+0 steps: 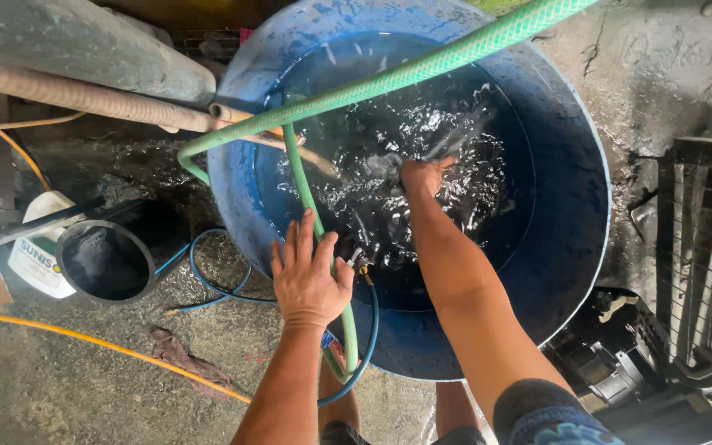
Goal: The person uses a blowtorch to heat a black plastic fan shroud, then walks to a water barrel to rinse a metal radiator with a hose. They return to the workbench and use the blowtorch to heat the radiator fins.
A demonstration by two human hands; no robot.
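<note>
Left hand (306, 276) flat on round blue plastic barrel (570, 206) rim.

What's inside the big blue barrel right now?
The blue barrel holds dark, splashing water. The right hand is plunged in, gripping something dark that foam hides. The left hand rests on the rim by the green hose. The bottom cannot be seen.

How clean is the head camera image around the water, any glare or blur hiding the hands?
Head view: even daylight with soft shadows; white glare speckles the churning water in the big blue plastic barrel, where the right hand is motion-blurred and half hidden; the left hand on the rim is sharp, as is the green ribbed hose; wide-angle lens bends the edges.
</note>
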